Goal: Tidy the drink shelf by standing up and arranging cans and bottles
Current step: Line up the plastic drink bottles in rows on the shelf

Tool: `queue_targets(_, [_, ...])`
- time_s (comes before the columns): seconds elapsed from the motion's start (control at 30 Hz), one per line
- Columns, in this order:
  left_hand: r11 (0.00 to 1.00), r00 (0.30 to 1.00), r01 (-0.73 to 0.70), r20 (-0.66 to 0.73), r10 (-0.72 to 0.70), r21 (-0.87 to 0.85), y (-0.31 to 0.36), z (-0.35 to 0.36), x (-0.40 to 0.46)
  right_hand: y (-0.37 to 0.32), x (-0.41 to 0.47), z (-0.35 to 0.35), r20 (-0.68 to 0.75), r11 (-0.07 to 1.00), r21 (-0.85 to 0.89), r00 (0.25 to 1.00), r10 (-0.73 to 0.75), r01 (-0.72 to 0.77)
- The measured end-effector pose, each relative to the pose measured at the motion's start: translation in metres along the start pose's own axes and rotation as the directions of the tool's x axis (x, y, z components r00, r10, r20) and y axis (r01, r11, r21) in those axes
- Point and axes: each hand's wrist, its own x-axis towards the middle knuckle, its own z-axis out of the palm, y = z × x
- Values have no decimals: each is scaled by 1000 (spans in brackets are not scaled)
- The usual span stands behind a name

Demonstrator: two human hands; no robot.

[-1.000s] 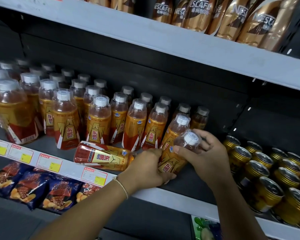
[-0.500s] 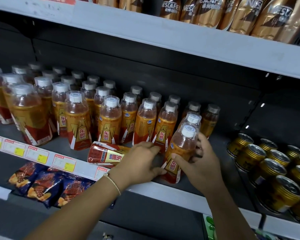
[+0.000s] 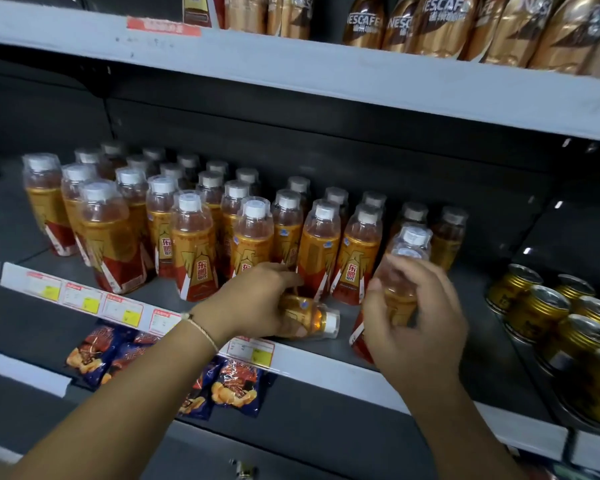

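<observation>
Leftmost, rows of upright bottles [image 3: 189,244] with white caps are standing on the middle shelf [image 3: 326,365], running from near the front edge toward the dark back wall. Price tags [image 3: 84,299] are lining the shelf's front lip, and snack bags [image 3: 236,389] are hanging just below it. Moving right, the left hand [image 3: 253,303] is curling its fingers around a fallen bottle [image 3: 312,320], which is lying on its side at the near edge of the shelf with its white cap pointing right. Just beside it, the right hand [image 3: 416,327] is grasping a second bottle [image 3: 399,285] by its body; that bottle is standing roughly upright at the right end of the front row, its base close to the shelf edge, though motion blur is making its exact tilt hard to judge. Farther right, gold cans [image 3: 537,306] are sitting in rows, well apart from the bottles. Overhead, coffee bottles [image 3: 440,26] are filling the upper shelf.
</observation>
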Motion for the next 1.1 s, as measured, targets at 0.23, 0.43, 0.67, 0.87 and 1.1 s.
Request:
queue_targets(0.23, [997, 999, -6, 47, 2, 82, -16, -7, -18, 5, -17, 60, 708, 934, -239, 610, 356, -267])
queue_targets(0.43, [973, 999, 33, 15, -38, 229, -18, 4, -27, 13, -21, 87, 730, 865, -443, 465, 501, -238])
queue_targets(0.67, [931, 992, 125, -18, -126, 342, -10, 19, -30, 5, -3, 100, 690, 796, -541, 396, 605, -273])
queue_targets(0.87, [960, 992, 102, -104, -77, 262, -18, 22, -33, -20, 11, 92, 637, 776, -588, 462, 618, -227])
queue_targets(1.1, [990, 949, 96, -292, -121, -99, -8, 35, -32, -49, 33, 84, 579, 765, -642, 625, 523, -45])
